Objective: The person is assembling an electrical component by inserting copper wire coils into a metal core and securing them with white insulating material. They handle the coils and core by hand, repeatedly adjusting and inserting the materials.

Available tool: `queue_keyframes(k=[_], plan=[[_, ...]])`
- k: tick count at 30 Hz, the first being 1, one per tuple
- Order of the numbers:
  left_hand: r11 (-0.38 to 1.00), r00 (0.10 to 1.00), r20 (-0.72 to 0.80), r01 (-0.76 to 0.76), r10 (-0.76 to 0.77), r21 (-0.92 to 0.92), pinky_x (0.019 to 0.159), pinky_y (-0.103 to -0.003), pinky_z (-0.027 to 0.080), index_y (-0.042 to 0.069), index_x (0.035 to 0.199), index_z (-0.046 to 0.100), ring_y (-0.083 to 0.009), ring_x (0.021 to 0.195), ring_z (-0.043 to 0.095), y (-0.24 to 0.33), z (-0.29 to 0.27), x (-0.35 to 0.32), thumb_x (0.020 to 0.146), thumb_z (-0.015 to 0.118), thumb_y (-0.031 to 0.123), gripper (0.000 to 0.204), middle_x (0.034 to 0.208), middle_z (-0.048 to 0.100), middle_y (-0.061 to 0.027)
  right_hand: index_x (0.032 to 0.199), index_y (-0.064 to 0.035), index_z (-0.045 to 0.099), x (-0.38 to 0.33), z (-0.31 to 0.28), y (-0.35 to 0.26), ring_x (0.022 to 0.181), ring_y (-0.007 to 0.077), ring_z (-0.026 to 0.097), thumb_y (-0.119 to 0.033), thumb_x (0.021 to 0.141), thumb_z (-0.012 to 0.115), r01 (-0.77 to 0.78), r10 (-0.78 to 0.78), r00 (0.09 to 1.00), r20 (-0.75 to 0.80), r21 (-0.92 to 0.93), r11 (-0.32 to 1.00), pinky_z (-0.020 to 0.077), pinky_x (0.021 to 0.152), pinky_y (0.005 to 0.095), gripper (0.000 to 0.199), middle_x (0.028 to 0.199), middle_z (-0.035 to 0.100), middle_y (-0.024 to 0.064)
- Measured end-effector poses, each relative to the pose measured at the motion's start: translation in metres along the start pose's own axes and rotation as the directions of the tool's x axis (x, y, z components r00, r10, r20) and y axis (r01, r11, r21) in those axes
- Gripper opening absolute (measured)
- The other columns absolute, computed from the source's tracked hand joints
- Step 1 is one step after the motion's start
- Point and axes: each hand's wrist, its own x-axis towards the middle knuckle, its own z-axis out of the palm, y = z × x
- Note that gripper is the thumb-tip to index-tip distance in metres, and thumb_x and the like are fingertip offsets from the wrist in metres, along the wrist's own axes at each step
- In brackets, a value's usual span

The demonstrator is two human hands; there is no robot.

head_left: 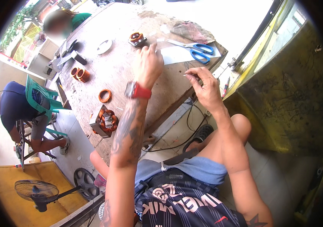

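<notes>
My left hand (pixel 148 65), with a red-banded watch on its wrist, reaches over the table with the fingers curled. Its fingertips are close beside a small motor stator (pixel 136 38) with orange copper windings; whether they touch it or hold anything is hidden. In the air off the table's right edge, my right hand (pixel 207 87) pinches a tiny whitish slip (pixel 186 75) between thumb and fingertips. Between and beyond my hands, blue-handled scissors (pixel 198 51) lie on a white sheet (pixel 172 56). A larger stator (pixel 106 120) with copper coils rests left of my left forearm.
On the wooden table (pixel 123 72) are a copper coil ring (pixel 105 95), more coils (pixel 80 74), a white disc (pixel 104 47), black-handled scissors (pixel 67 53) and a crumpled cloth (pixel 193 31). A dark yellowish panel stands right. Two other people are at the left, one seated on a green chair.
</notes>
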Motion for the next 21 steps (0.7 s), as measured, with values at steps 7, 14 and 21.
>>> queue_keyframes(k=[7,14,21], plan=[[0.972,0.946,0.246,-0.23,0.213,0.044,0.117,-0.052,0.046,-0.003,0.132,0.071,-0.0501,0.131,0.061,-0.034,0.079,0.091,0.098,0.049,0.008,0.041,0.143,0.062,-0.031,0.111,-0.0034,0.073,0.003,0.004,-0.001,0.095,0.0294,0.069,-0.009,0.101,0.072,0.075,-0.074,0.997,0.023,-0.057,0.996,0.055,0.084,0.04,0.011,0.101,0.072,0.0109],[0.968,0.902,0.416,-0.197,0.117,0.156,0.102,-0.051,0.056,0.014,0.147,0.063,-0.0463,0.113,0.072,-0.02,0.04,0.082,0.096,0.05,0.012,0.053,0.142,0.063,-0.0325,0.11,-0.0035,0.073,0.001,-0.004,0.001,0.097,0.0301,0.07,-0.007,0.1,0.072,0.059,-0.058,0.997,0.06,-0.015,0.998,0.0558,0.086,0.0413,0.011,0.102,0.072,0.0111],[0.954,0.957,0.287,-0.053,-0.035,0.294,0.095,-0.05,0.06,0.01,0.148,0.063,-0.0458,0.11,0.074,-0.025,0.002,0.009,0.094,0.052,0.014,0.056,0.145,0.06,-0.0349,0.11,-0.0053,0.074,-0.004,-0.005,-0.002,0.095,0.0305,0.071,-0.009,0.099,0.073,0.061,-0.061,0.996,0.059,0.009,0.998,0.0568,0.083,0.0427,0.011,0.1,0.072,0.0106]])
